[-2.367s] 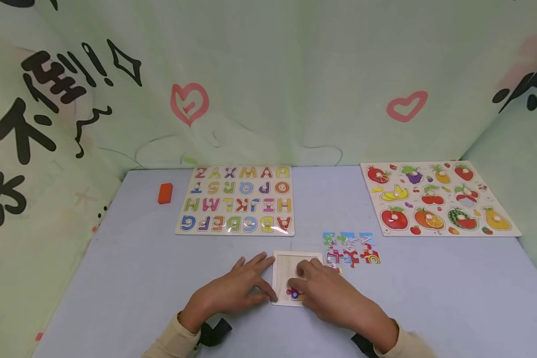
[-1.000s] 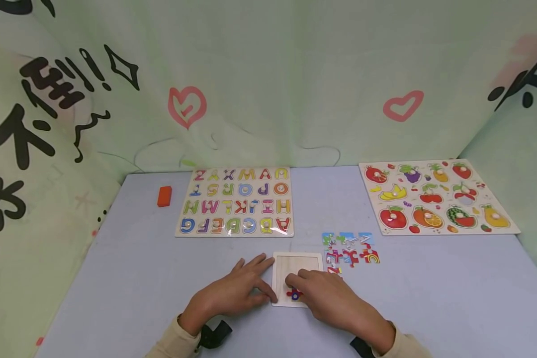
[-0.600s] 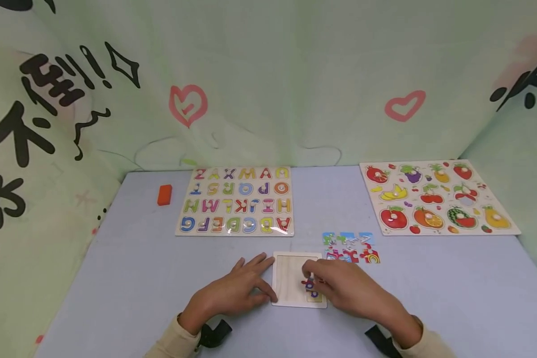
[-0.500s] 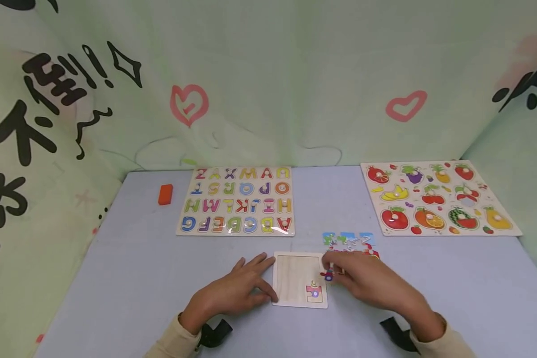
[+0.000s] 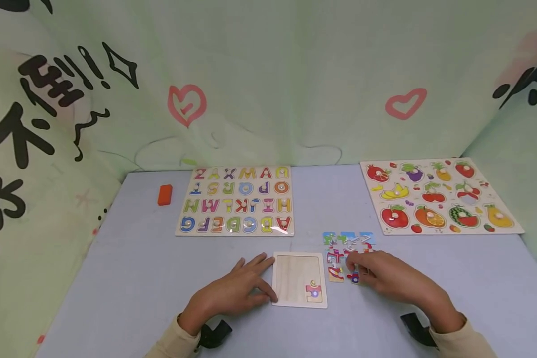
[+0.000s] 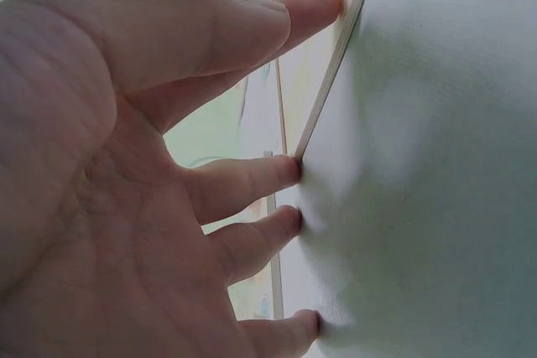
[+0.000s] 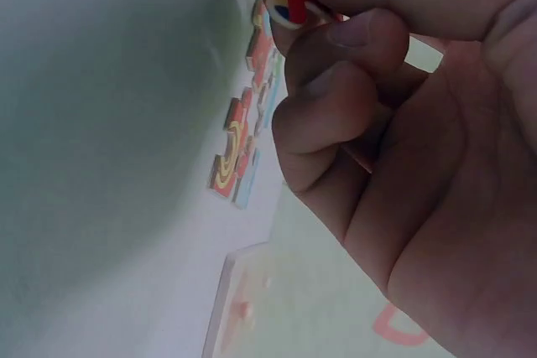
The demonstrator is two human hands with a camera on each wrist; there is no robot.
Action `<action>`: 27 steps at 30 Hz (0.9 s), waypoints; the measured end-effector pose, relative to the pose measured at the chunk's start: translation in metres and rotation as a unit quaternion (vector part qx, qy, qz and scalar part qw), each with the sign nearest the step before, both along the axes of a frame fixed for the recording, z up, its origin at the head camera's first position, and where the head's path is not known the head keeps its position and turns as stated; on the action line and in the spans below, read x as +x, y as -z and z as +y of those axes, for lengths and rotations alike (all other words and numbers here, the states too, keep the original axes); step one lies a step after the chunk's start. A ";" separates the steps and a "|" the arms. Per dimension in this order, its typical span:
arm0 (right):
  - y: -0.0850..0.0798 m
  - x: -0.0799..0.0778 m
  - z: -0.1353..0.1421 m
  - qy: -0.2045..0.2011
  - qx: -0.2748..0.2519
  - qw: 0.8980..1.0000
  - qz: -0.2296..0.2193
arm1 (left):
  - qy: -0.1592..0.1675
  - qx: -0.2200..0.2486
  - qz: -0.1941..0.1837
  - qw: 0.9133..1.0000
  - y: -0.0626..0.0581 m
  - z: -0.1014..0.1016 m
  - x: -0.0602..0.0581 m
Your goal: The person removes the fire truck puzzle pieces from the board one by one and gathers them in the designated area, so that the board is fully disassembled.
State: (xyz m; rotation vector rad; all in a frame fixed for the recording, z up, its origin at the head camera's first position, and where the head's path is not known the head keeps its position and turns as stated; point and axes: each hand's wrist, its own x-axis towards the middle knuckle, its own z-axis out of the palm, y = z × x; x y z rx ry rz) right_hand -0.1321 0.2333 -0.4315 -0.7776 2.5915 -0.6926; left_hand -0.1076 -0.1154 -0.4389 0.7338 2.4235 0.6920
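Observation:
My left hand (image 5: 237,288) rests spread beside the small wooden puzzle tray (image 5: 291,278), its fingers fairly straight. In the left wrist view, thumb and index finger touch the rim of the tray (image 6: 323,94). One jigsaw piece (image 5: 313,293) lies in the tray's lower right corner. To the right of the tray, my right hand (image 5: 391,278) pinches a red and blue puzzle piece (image 5: 353,278), also seen between thumb and fingers as a puzzle piece (image 7: 292,2) in the right wrist view. Just left of that hand lies a loose puzzle piece (image 5: 335,274); the hand partly covers others.
More loose jigsaw pieces (image 5: 348,238) lie in rows behind the right hand. An alphabet board (image 5: 234,201) stands at back left, with an orange block (image 5: 164,195) beside it. A fruit board (image 5: 440,199) lies at back right. Printed curtain (image 5: 295,84) closes off the back.
My right hand lifts a puzzle piece out of the tray and carries it right, beside the loose pieces. Another piece stays in the tray's corner. The left hand has not moved.

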 end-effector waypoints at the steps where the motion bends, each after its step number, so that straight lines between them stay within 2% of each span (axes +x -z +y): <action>1: 0.001 0.000 -0.001 0.002 0.001 1.000 0.000 | 0.000 0.001 0.001 1.000 0.000 0.000 0.000; 10: 0.007 0.003 -0.008 0.020 0.041 0.998 0.039 | 0.004 0.003 0.002 1.000 0.000 -0.001 0.000; 27: 0.012 0.002 -0.009 0.033 0.053 0.997 0.044 | 0.000 0.003 0.006 1.000 0.000 0.000 0.000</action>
